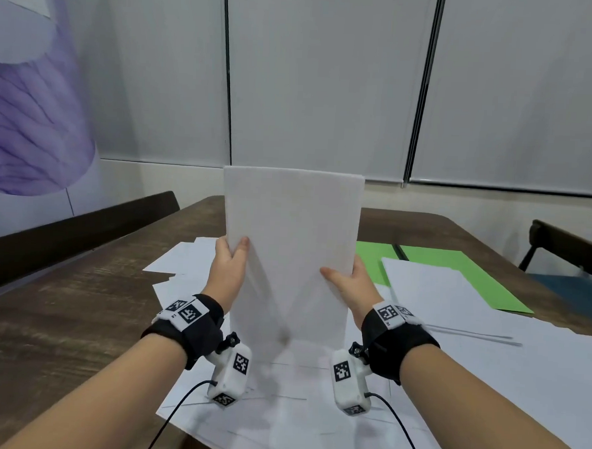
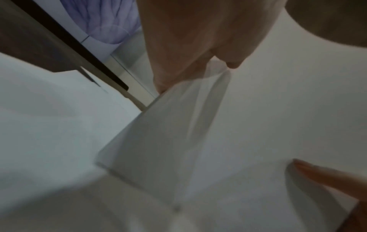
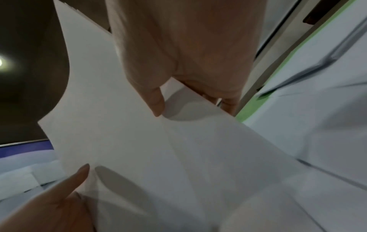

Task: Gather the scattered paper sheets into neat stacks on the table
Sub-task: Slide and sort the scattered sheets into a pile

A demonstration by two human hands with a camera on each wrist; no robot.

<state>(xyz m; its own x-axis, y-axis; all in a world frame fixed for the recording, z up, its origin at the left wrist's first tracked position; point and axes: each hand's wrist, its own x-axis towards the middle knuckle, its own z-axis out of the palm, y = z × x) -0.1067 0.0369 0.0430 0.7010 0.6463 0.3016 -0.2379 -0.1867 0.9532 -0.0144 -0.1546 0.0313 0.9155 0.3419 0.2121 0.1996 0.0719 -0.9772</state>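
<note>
A stack of white paper sheets (image 1: 290,244) stands upright on its lower edge over the table's middle. My left hand (image 1: 229,265) grips its left edge, thumb on the near face. My right hand (image 1: 348,282) grips the right edge the same way. In the left wrist view the left hand (image 2: 198,55) pinches the stack (image 2: 268,109). In the right wrist view the right hand (image 3: 178,70) holds the stack (image 3: 149,149) between thumb and fingers. Loose white sheets (image 1: 277,415) lie flat beneath and around the stack.
A brown wooden table (image 1: 60,315) carries everything. Green sheets (image 1: 463,271) lie at the right rear, partly under a white sheet (image 1: 455,301). Dark chairs stand at the left (image 1: 64,232) and right (image 1: 567,249). Blinds (image 1: 329,78) hang behind.
</note>
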